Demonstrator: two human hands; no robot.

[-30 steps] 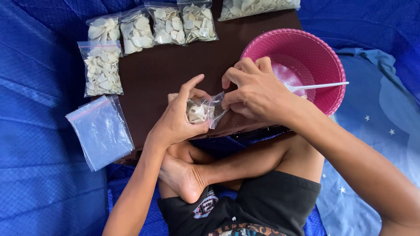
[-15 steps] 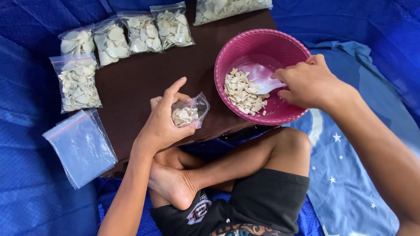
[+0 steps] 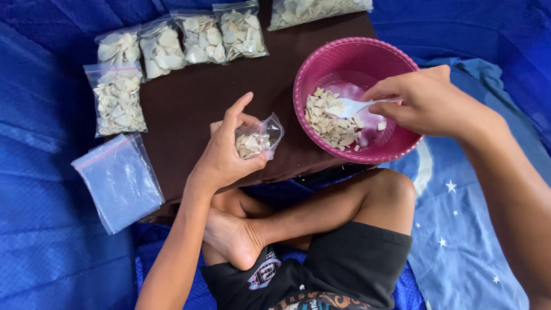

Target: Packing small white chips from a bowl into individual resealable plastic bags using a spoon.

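Note:
My left hand (image 3: pixel 225 150) holds a small clear plastic bag (image 3: pixel 257 139) partly filled with pale chips, its mouth turned toward the right. My right hand (image 3: pixel 427 103) grips a white plastic spoon (image 3: pixel 348 107) whose bowl rests on the heap of pale chips (image 3: pixel 330 121) inside a pink basket bowl (image 3: pixel 396 148). The bowl sits at the right end of a dark brown board (image 3: pixel 195 109), with the bag just to its left.
Several filled clear bags of chips (image 3: pixel 181 43) lie along the board's far and left edges. A stack of empty clear bags (image 3: pixel 119 179) lies at the left on blue cloth (image 3: pixel 40 172). My crossed legs and bare foot (image 3: pixel 232 235) are below the board.
My right hand left the small bag, moved right to the pink bowl and now dips the spoon into the chips. The left hand keeps holding the bag.

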